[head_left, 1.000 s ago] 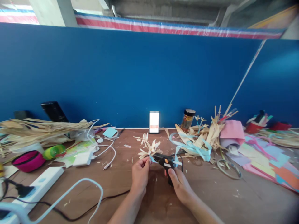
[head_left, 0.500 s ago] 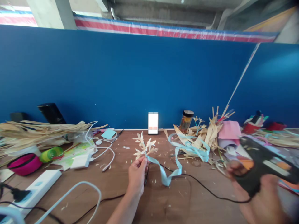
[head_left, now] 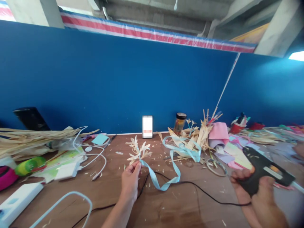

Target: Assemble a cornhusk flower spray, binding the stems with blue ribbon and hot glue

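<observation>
My left hand (head_left: pixel 131 179) pinches the base of a pale flower spray (head_left: pixel 139 150) that looks made of dried husk petals. From its stem a light blue ribbon (head_left: pixel 163 186) trails rightward in a loop over the brown table. At the right, my right hand (head_left: pixel 263 196) is wrapped round the handle of a black hot glue gun (head_left: pixel 257 171), with a glue stick (head_left: pixel 298 186) sticking out of its rear. The gun is well apart from the flower spray. Its black cord (head_left: pixel 211 198) runs left across the table.
Dried husks (head_left: pixel 203 136), a jar (head_left: pixel 180 123) and a roll of tape (head_left: pixel 216 167) lie right of centre. A lit phone (head_left: pixel 147 126) leans on the blue partition (head_left: pixel 133 72). Left are a power strip (head_left: pixel 20 201), white cables (head_left: pixel 104 161) and more husks (head_left: pixel 57 136). Another person's hand (head_left: pixel 299 148) shows far right.
The view has turned to the right, so table things sit further left. My right hand still holds the glue gun, now less blurred. The flower spray stays in my left hand.
</observation>
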{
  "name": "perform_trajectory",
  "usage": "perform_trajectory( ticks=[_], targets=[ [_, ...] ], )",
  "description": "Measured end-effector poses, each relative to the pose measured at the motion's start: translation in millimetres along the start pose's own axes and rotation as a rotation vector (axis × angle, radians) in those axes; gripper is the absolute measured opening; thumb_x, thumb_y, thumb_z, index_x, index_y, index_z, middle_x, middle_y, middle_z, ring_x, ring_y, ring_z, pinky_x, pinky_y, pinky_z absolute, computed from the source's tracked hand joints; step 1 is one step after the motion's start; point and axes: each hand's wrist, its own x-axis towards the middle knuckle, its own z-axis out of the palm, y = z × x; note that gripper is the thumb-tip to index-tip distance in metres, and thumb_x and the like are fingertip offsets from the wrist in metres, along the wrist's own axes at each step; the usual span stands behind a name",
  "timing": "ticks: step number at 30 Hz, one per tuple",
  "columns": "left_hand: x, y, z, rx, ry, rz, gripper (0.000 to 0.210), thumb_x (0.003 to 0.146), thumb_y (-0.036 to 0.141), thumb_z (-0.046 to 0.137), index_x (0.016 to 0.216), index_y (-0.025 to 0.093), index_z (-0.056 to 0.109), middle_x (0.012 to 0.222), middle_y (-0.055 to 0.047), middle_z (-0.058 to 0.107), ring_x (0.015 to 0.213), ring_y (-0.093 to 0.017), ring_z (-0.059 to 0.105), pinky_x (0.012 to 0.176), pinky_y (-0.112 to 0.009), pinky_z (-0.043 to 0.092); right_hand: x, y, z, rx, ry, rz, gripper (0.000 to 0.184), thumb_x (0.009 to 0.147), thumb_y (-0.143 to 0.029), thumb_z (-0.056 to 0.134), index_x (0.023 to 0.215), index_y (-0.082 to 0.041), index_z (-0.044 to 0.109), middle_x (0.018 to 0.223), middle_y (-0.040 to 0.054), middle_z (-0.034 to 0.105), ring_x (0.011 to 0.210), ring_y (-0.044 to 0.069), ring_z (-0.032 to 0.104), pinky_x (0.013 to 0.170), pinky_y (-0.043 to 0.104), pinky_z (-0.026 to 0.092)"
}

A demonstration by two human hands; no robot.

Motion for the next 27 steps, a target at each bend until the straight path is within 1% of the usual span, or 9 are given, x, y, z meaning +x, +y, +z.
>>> perform_trajectory(
  ticks=[3,6,9,12,15,18,22,25,27],
  targets=[
    [1.2,-1.1,-1.2,0.004,-0.006,-0.005,0.034,0.051,0.037,0.073,0.072,0.011,0.066,0.063,-0.001,0.062,0.05,-0.007,0.046,0.049,-0.019,0.036,-1.4,-1.0,6.7,0.145,0.02,0.119,0.027,0.074,-0.049,0.054,0.081,-0.024,0.057,0.076,0.0004,0.051,0.064,0.012,0.051,0.055,0.025,0.05],
    [2.7,-3.3,-2.3,0.012,-0.018,-0.014,0.031,0.053,0.037,0.072,0.072,0.012,0.066,0.064,0.0,0.062,0.051,-0.007,0.047,0.05,-0.019,0.036,-0.8,2.9,6.8,0.216,-0.086,0.167,0.032,0.073,-0.053,0.053,0.081,-0.022,0.055,0.074,-0.0003,0.047,0.063,0.012,0.049,0.052,0.025,0.049],
    [3.8,-5.1,-2.9,0.01,-0.017,-0.024,0.032,0.055,0.036,0.072,0.075,0.012,0.066,0.066,0.0,0.062,0.051,-0.006,0.046,0.05,-0.018,0.036,0.3,8.2,5.6,0.303,-0.165,0.164,0.029,0.075,-0.051,0.052,0.077,-0.022,0.052,0.069,-0.0027,0.041,0.06,0.01,0.044,0.051,0.022,0.048],
    [4.1,-5.4,-3.4,0.003,-0.005,-0.025,0.033,0.055,0.035,0.072,0.076,0.011,0.066,0.067,-0.002,0.062,0.054,-0.008,0.048,0.053,-0.02,0.037,-0.3,10.7,4.2,0.337,-0.161,0.168,0.026,0.077,-0.049,0.05,0.078,-0.022,0.052,0.07,-0.0029,0.04,0.061,0.01,0.044,0.053,0.022,0.048],
    [3.8,-4.7,-4.0,0.006,0.003,-0.028,0.033,0.054,0.035,0.073,0.076,0.011,0.066,0.067,-0.002,0.062,0.057,-0.01,0.05,0.055,-0.021,0.038,-2.7,9.0,3.1,0.333,-0.157,0.209,0.029,0.077,-0.051,0.049,0.084,-0.023,0.054,0.076,-0.0007,0.045,0.067,0.013,0.048,0.056,0.025,0.049],
    [3.2,-4.2,-4.2,0.014,-0.006,-0.026,0.033,0.054,0.035,0.072,0.076,0.011,0.066,0.067,-0.002,0.062,0.057,-0.009,0.049,0.055,-0.021,0.038,-4.3,6.7,3.2,0.398,-0.183,0.269,0.03,0.077,-0.052,0.048,0.085,-0.024,0.055,0.079,0.0004,0.048,0.069,0.014,0.049,0.055,0.026,0.049],
    [2.8,-4.1,-3.3,0.02,0.001,-0.022,0.034,0.054,0.037,0.072,0.076,0.012,0.066,0.068,-0.001,0.063,0.056,-0.009,0.049,0.055,-0.021,0.037,-3.6,8.2,4.6,0.546,-0.222,0.319,0.023,0.081,-0.045,0.047,0.079,-0.024,0.053,0.07,-0.0024,0.043,0.062,0.011,0.046,0.053,0.023,0.047],
    [3.3,-4.4,-2.9,0.024,-0.002,-0.014,0.034,0.052,0.039,0.072,0.074,0.013,0.066,0.064,0.0,0.062,0.052,-0.009,0.047,0.051,-0.02,0.036,-3.7,10.6,4.8,0.584,-0.228,0.338,0.021,0.079,-0.045,0.05,0.081,-0.023,0.053,0.071,-0.0034,0.042,0.062,0.01,0.045,0.053,0.022,0.048],
    [3.8,-4.9,-3.0,0.026,-0.01,-0.004,0.035,0.052,0.04,0.072,0.074,0.013,0.066,0.062,0.001,0.061,0.049,-0.008,0.046,0.049,-0.02,0.034,-4.9,11.3,4.8,0.566,-0.227,0.366,0.025,0.077,-0.047,0.051,0.085,-0.024,0.053,0.074,-0.0029,0.043,0.063,0.01,0.045,0.052,0.023,0.048]
  ],
)
